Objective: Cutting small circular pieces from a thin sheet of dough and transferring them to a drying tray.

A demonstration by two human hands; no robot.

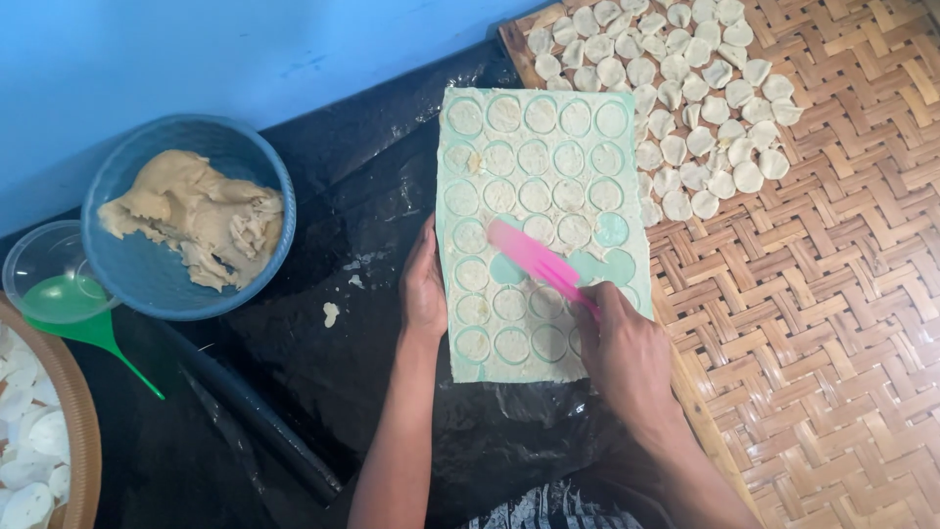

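A woven bamboo mat (832,294), plaited in a flat herringbone pattern, covers the right side of the scene and runs from near to far. A crinkled black plastic sheet (362,255) covers the centre and left, glossy and dusted with pale crumbs. On the sheet, at centre, lies a thin rectangular sheet of rolled dough (534,157), pale green-white and matte, scored in regular rows of circles; several circles toward its right near area are already lifted out, leaving green gaps. Its right edge meets the mat. A round blue plastic basket (147,279) sits at left and holds a rough, folded lump of beige dough (196,216). A scatter of small cut dough discs (685,108), round and slightly curled, lies on the far part of the mat, just right of the dough sheet. A clear plastic tub (34,260) sits at the far left edge with a green funnel (73,309) resting in it. A dark rolling pin (255,416) lies near left on the black sheet. The left hand (423,284) rests flat with fingers together against the left edge of the dough sheet. The right hand (622,343) is closed around a flat pink plastic scraper (534,257), whose blade lies angled across the sheet's cut circles.
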